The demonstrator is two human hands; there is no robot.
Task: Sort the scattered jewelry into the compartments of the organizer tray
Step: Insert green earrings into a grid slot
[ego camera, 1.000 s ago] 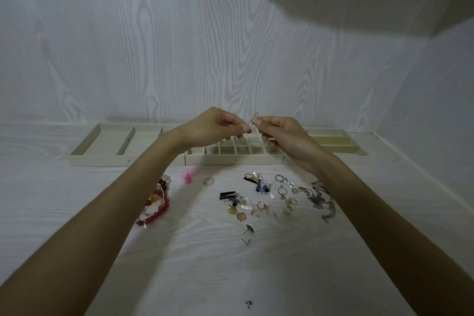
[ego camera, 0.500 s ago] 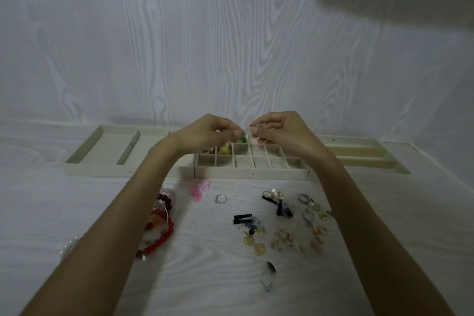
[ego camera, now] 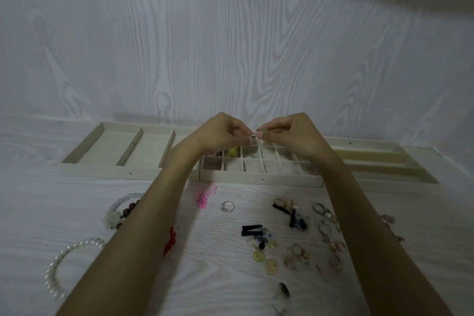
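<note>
Between my left hand (ego camera: 220,133) and right hand (ego camera: 292,133), fingertips pinch one tiny silver piece (ego camera: 253,138) over the organizer tray (ego camera: 259,177); below lie one silver ring (ego camera: 227,206), two black bars (ego camera: 252,230), earrings.

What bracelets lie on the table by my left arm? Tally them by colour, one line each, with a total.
Clear bracelet: 1
Pale white bracelet: 1
Dark brown bracelet: 1, partly hidden
Red bracelet: 1, mostly hidden
Total: 4
</note>
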